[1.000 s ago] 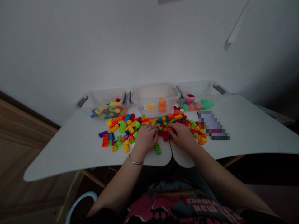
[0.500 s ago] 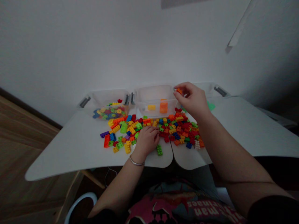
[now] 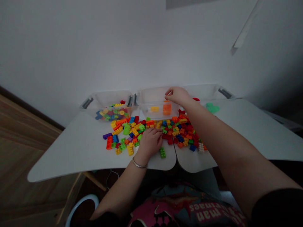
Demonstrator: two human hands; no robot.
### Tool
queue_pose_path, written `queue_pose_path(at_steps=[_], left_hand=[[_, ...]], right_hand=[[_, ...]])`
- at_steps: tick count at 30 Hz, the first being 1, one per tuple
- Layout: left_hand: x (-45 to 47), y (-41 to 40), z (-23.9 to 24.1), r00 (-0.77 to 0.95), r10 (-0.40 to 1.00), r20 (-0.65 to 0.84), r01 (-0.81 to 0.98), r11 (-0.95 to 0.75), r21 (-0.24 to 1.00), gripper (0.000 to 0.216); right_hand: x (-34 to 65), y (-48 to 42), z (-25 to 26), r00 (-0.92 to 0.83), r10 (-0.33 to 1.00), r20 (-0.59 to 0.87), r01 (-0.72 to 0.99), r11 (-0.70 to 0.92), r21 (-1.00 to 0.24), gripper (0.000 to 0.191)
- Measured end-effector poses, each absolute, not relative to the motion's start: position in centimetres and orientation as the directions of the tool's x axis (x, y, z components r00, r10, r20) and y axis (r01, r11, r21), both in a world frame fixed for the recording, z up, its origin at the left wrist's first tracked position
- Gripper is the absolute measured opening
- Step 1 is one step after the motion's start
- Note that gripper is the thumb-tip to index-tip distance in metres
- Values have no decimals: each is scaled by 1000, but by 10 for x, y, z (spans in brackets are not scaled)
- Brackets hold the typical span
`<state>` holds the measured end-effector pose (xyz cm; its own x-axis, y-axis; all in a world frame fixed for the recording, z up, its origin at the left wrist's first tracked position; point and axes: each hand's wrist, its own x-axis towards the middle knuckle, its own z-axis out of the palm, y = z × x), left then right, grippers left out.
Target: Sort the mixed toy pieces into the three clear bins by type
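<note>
Toy bricks lay in a broad, jumbled heap over the middle of the pale surface, running up to the foot of the bins behind them. Three clear bins stood in a row near the wall. The left bin had a low mixed layer of small coloured pieces in it. From where I stood, the right bin was partly cut off by the right forearm, though green pieces and a bit of red showed. The middle bin held only an orange block and a yellow brick, so it looked like early going to me: far more bricks lay loose than sat in there.

The right hand hung over the middle bin, its grip curled, thumb and finger a little apart, and I saw no brick between them. The left hand, a bracelet at its wrist, lay palm down on the near side of the heap. Its fingertips touched bricks there, but I couldn't tell whether that grip had closed on one. A single green brick lay just beside it, nearer the front edge.
</note>
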<state>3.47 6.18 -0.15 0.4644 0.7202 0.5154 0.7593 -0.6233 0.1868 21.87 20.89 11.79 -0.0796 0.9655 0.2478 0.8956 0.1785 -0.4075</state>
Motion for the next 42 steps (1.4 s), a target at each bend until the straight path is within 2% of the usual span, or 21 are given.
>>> queue_pose_path(at_steps=[7, 12, 16, 21, 26, 30, 34, 42], left_hand=[[34, 62, -1, 462, 723, 514, 754, -625, 202, 16], [34, 62, -2, 463, 726, 508, 751, -626, 211, 16], [34, 62, -1, 461, 730, 506, 756, -621, 207, 16], [35, 62, 0, 464, 739, 489, 756, -618, 217, 17], [35, 61, 0, 458, 740, 493, 761, -613, 213, 16], [36, 61, 0, 458, 741, 491, 762, -612, 212, 16], [36, 62, -1, 459, 737, 497, 758, -617, 214, 17], [36, 63, -1, 471, 736, 487, 759, -619, 202, 20]], right_hand=[[208, 211, 122, -99, 978, 183, 896, 168, -410, 18], [200, 213, 119, -145, 961, 234, 885, 232, -404, 15], [203, 206, 119, -146, 926, 348, 845, 300, -443, 14], [209, 168, 121, -141, 836, 530, 708, 460, -536, 21], [223, 111, 96, -125, 732, 670, 630, 580, -516, 24], [236, 83, 53, -148, 796, 587, 668, 519, -533, 24], [235, 76, 15, -211, 842, 496, 777, 453, -438, 26], [217, 78, 4, -327, 821, 468, 836, 482, -263, 40]])
